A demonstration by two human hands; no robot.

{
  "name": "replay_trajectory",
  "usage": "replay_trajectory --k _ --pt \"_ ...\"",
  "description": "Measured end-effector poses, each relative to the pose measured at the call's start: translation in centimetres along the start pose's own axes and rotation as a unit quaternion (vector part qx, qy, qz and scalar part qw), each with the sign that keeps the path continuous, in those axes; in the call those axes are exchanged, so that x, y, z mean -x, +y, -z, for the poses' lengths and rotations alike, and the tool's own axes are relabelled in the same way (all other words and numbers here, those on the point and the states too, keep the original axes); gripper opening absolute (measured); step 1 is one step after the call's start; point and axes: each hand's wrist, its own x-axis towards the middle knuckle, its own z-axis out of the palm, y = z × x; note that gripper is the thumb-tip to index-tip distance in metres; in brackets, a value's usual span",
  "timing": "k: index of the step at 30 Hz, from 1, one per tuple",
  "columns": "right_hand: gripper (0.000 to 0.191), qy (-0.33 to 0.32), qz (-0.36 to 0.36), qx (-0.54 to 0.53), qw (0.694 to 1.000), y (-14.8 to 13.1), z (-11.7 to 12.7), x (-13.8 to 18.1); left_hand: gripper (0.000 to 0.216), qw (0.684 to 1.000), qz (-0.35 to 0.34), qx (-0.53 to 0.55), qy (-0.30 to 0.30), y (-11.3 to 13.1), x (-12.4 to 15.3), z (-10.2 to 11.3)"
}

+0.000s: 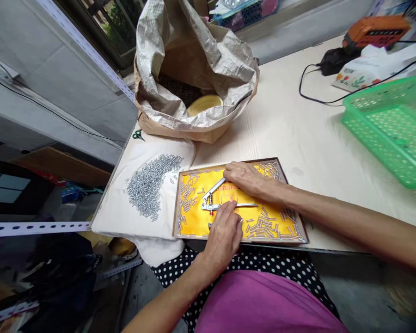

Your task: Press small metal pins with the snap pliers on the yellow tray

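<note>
A shallow dark-rimmed tray (176, 203) with a yellow, red-printed bottom lies at the table's front edge. In it is a silver metal lever tool (215, 188), its two arms spread in a V with a small coil and a red bit near the hinge. My right hand (244, 178) is closed at the end of the upper arm. My left hand (224, 226) has its fingers bent and pressed together beside the lower arm; what they hold is too small to make out. Small silver spring-like pieces (263, 225) are scattered around the tool inside the tray.
Left of the tray, a heap of similar silver pieces (149, 187) lies on a white cloth (114, 208). Green-handled scissors (137, 135) lie behind it. A large open sack (194, 125) with a yellow bowl (205, 104) stands at the back. At right are a green basket (377, 152) and a black cord (301, 88).
</note>
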Motion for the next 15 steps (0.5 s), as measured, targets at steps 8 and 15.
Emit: replay_trajectory --k 8,15 --pt "0.030 0.069 0.008 -0.179 0.981 -2.9 2.0 4.2 0.015 0.868 0.328 0.365 0.073 0.3 -0.3 4.2" --pt "0.034 0.092 0.111 -0.292 0.945 -6.4 2.1 5.8 0.037 0.703 0.442 0.557 0.031 -0.3 -0.5 5.4"
